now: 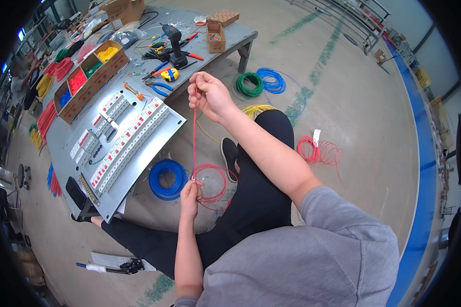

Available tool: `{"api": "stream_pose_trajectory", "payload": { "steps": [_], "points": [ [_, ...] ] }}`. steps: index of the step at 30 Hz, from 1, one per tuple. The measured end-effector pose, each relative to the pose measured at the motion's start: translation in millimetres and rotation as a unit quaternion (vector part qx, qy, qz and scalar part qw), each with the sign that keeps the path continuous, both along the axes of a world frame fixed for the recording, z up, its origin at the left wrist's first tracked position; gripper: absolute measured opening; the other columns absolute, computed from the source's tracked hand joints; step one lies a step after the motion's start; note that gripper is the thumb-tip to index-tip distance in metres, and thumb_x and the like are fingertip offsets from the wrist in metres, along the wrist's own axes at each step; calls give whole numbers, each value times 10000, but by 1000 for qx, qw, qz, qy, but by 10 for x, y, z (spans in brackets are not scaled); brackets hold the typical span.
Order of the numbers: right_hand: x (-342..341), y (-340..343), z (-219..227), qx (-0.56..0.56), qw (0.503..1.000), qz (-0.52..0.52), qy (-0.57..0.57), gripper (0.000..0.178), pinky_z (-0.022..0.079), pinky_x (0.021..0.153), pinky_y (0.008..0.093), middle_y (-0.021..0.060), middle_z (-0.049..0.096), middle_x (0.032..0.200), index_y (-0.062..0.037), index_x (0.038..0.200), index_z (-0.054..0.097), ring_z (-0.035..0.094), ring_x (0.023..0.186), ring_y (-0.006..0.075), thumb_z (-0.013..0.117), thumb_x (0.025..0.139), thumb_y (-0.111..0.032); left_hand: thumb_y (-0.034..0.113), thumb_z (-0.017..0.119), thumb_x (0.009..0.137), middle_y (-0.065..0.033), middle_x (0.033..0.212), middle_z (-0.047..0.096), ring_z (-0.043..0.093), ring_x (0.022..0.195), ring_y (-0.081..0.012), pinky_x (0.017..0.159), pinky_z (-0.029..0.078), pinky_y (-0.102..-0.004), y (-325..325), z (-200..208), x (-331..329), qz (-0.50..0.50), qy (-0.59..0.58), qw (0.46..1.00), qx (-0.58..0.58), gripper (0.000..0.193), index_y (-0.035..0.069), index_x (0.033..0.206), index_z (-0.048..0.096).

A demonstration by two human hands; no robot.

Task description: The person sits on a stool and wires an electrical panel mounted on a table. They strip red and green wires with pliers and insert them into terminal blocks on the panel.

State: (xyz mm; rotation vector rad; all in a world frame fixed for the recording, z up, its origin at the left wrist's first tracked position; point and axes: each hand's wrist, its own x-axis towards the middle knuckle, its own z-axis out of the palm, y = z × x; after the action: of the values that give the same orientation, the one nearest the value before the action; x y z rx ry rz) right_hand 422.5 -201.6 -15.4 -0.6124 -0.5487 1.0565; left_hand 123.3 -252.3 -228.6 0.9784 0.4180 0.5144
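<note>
Thin red wire (194, 133), stretched taut and near upright between right grip (208, 94) above and left grip (190, 194) below, looping beside the lower grip

Bare concrete floor (343, 66) with a blue stripe (420, 169), grey metal workbench (230, 38), daylight.

1. The red wire (194, 133) has smooth, glossy plastic insulation.
2. The panel (164, 130) at left is matt grey sheet metal.
3. The far-left box (95, 82) is brown cardboard.
4. The floor (353, 102) is rough concrete.
</note>
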Motion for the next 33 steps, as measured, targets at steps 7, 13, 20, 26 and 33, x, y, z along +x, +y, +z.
{"api": "stream_pose_trajectory", "payload": {
  "steps": [7, 13, 20, 26, 33],
  "points": [
    [-847, -62, -129, -94, 952, 173, -235, 251, 626, 824, 345, 82, 762, 1002, -25, 1021, 704, 729, 905, 156, 575, 1103, -224, 394, 420, 1167, 51, 695, 285, 243, 571, -67, 509, 208, -250, 154, 1032, -19, 73, -66, 995, -4, 379, 65, 1027, 547],
    [-1473, -159, -817, -119, 906, 387, -126, 705, 564, 740, 296, 91, 702, 950, -33, 1256, 676, 668, 837, 136, 358, 1116, -647, 407, 431, 1164, 66, 664, 280, 217, 516, -61, 446, 178, -253, 327, 1735, 65, 157, -130, 978, -42, 364, 145, 918, 484],
    [-2007, -473, -891, -125, 805, 526, -243, 599, 546, 680, 326, 55, 704, 798, -38, 1075, 713, 635, 679, 156, 400, 1130, -546, 399, 395, 1172, 44, 660, 236, 196, 567, -90, 483, 181, -278, 1079, 1951, -1036, 231, -265, 934, -55, 446, 141, 809, 381],
    [-1624, -576, -653, -60, 756, 359, -543, 295, 534, 832, 406, 99, 736, 949, -57, 1003, 679, 702, 905, 274, 491, 1096, -264, 382, 358, 1177, 18, 651, 239, 205, 574, -115, 490, 195, -294, 1747, 2319, -2360, 372, -325, 867, -72, 462, 102, 815, 429],
    [-1342, -491, -346, -64, 714, 279, -639, 227, 536, 792, 466, 156, 726, 891, -72, 1037, 680, 703, 869, 382, 539, 1088, -241, 382, 348, 1168, 19, 652, 242, 210, 567, -125, 480, 190, -300, 2148, 2583, -3848, 499, -346, 794, 34, 463, 100, 805, 397]
  ]
}}
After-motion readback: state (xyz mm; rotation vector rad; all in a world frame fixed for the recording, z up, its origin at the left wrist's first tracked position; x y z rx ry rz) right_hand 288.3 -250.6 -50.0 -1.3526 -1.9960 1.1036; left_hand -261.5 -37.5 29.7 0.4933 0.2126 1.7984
